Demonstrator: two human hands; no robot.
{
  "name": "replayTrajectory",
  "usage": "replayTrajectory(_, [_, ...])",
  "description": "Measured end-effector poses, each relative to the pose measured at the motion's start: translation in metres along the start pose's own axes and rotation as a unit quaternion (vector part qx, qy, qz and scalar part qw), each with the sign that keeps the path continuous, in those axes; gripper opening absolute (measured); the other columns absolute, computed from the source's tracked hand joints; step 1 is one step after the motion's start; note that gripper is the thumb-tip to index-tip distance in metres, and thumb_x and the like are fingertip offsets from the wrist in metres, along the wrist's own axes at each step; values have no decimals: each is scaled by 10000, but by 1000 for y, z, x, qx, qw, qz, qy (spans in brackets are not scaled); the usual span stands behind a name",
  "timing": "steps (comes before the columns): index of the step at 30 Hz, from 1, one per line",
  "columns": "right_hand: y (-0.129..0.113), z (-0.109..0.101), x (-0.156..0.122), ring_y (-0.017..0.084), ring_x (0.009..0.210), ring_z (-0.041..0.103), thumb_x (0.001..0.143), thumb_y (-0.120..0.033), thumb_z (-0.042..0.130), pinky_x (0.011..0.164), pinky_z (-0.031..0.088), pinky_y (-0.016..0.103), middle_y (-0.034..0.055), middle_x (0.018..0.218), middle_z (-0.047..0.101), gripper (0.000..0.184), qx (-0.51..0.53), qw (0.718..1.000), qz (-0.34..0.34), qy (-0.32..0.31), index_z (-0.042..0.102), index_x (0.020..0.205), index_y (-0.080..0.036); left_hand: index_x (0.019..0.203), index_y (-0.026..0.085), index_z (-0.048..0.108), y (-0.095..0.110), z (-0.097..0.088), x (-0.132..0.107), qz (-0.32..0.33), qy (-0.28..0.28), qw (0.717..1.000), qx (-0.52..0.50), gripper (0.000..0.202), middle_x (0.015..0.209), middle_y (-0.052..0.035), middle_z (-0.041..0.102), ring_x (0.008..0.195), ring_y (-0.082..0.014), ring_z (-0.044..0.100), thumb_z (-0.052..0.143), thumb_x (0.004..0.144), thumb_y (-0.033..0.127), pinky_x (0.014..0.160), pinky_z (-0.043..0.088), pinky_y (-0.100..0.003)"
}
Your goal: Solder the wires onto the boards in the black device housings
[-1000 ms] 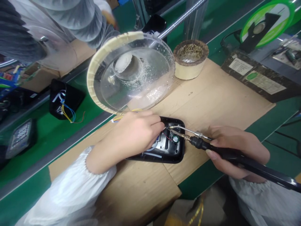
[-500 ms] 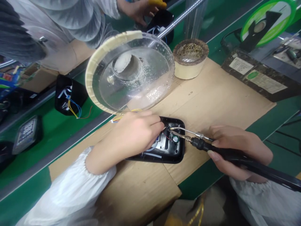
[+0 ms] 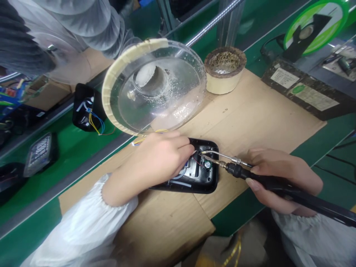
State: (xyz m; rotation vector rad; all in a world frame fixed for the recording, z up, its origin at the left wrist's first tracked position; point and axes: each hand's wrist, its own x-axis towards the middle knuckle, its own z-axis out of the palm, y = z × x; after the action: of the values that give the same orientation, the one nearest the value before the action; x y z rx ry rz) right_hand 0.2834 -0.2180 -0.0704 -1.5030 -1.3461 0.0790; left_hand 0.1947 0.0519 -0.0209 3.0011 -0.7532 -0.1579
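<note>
A black plastic housing lies open side up on the cardboard, with a small round green-edged part, thin wires and a pale tube inside. My left hand rests over its left part, fingers pinched at what looks like a thin wire; the fingers hide much of it. My right hand is closed around a black soldering iron. A thin metal guide tube runs along the iron. Both tips meet inside the housing, close to my left fingertips.
A clear fume hood stands behind the housing, with a round tip-cleaning pot beside it. At right are a dark labelled box and a green reel. A black shell with wires and a keypad unit sit on the green belt.
The shell and keypad unit on the belt have shifted right and slightly up. A co-worker's hand and another black shell at the top have left view. My hands hold still.
</note>
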Motion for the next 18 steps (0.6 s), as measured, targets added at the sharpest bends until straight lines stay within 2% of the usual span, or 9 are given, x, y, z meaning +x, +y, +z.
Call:
replayTrajectory(3, [0,-2,0,152,565,549,776,-26,602,564,482,309,-18,600,531,221,-12,999,5,-33,531,817,-232,899,171,706,0,0,0,1,-3,1000,1,299,797,-36,653,748,-184,588,444,1031,227,656,447,-318])
replayTrajectory(5, [-1,-2,-1,160,583,571,755,-13,617,578,511,321,-3,632,565,242,-13,1000,-2,-21,547,843,-227,899,171,705,0,0,0,1,0,1000,3,298,795,-36,651,748,-185,585,445,1031,230,656,444,-317])
replayTrajectory(9, [-1,-2,-2,169,589,593,726,0,633,574,536,335,6,685,613,372,-2,999,-20,42,593,1022,-221,908,170,702,0,0,-1,0,3,1000,5,300,798,-35,650,749,-193,586,435,1033,226,657,445,-323])
replayTrajectory(14, [1,-2,-2,168,578,583,732,0,626,559,499,327,-19,633,564,331,0,1000,-9,20,581,970,-226,919,166,703,0,0,0,4,2,1000,5,306,796,-37,653,748,-188,592,427,1037,230,664,452,-312])
replayTrajectory(16, [1,0,-4,165,563,570,733,-4,627,542,482,328,-13,647,571,326,7,999,-5,51,590,971,-223,927,162,706,-1,0,1,7,3,1000,8,312,803,-41,648,751,-191,596,420,1036,226,661,460,-312])
replayTrajectory(18, [-1,4,-10,157,529,551,750,-29,645,514,465,323,-8,667,584,309,14,996,-7,93,607,983,-228,934,160,711,0,0,1,-6,19,1000,18,309,890,-64,661,784,-200,610,424,1030,226,652,470,-311])
